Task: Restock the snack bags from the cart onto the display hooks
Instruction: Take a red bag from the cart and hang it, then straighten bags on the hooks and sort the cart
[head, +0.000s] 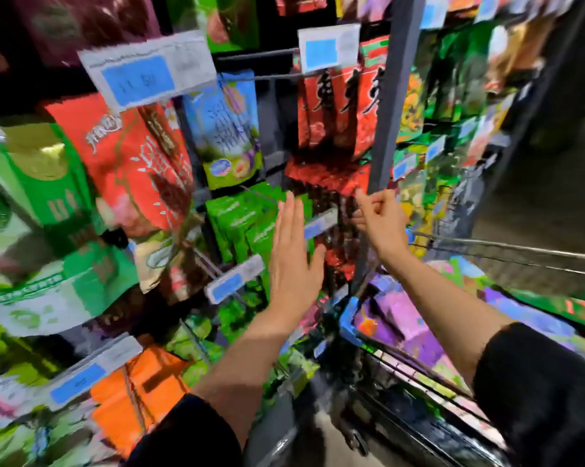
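My left hand [293, 254] is flat with straight fingers, reaching up in front of a row of green snack bags [242, 224] hanging on a display hook. My right hand [380, 219] has loosely curled fingers beside dark red snack bags [331, 197] and a blue price tag [319, 224] at a hook's end; I see nothing held in it. The cart [419, 375] stands at lower right, filled with purple and green snack bags [405, 328]. The picture is blurred.
Hooks with red [136, 163], blue [228, 129] and orange [139, 392] bags crowd the left. A grey upright post [390, 106] splits the display; more green bags [453, 69] hang to its right. Price tags [234, 283] stick out from hook ends. Bare floor lies at far right.
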The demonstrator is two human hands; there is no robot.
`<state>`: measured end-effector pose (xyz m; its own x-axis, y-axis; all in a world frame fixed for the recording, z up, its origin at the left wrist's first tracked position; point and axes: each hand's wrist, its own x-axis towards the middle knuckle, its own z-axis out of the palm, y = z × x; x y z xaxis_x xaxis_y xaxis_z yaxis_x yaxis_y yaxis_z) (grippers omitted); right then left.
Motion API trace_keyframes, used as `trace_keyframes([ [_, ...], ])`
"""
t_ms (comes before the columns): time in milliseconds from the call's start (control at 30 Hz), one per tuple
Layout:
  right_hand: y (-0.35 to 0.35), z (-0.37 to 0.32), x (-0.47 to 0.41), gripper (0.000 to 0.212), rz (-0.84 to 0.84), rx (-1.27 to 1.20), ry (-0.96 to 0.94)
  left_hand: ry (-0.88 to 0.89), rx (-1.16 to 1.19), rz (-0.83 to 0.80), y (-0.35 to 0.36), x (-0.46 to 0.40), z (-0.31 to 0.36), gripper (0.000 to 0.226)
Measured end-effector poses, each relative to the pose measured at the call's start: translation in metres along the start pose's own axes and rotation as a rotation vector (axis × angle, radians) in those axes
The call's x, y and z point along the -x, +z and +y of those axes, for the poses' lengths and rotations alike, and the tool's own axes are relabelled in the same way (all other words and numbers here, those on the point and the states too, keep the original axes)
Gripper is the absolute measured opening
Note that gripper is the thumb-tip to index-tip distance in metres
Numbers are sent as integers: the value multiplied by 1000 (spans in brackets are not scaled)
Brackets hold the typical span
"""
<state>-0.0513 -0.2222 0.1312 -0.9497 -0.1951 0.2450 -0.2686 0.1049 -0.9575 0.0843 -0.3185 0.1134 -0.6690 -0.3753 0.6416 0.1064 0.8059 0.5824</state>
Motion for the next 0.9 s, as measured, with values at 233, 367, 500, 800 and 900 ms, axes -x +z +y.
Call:
trace_keyframes([
  [233, -161, 87, 58, 33, 287, 425, 223, -98, 369, -472, 122, 54, 55, 53],
  [367, -236, 116, 84, 17, 323, 600, 344, -63, 399, -682, 179, 87, 90, 53],
  [500, -292, 149, 78, 13, 289, 706, 420, -165, 393, -762, 228, 102, 105, 51],
  [800, -337, 219, 29, 38, 87, 727, 524, -522, 341, -755, 325, 107, 96, 51],
  [900, -334, 240, 19, 44, 59, 603, 607, -662, 337, -738, 338, 108, 93, 51],
])
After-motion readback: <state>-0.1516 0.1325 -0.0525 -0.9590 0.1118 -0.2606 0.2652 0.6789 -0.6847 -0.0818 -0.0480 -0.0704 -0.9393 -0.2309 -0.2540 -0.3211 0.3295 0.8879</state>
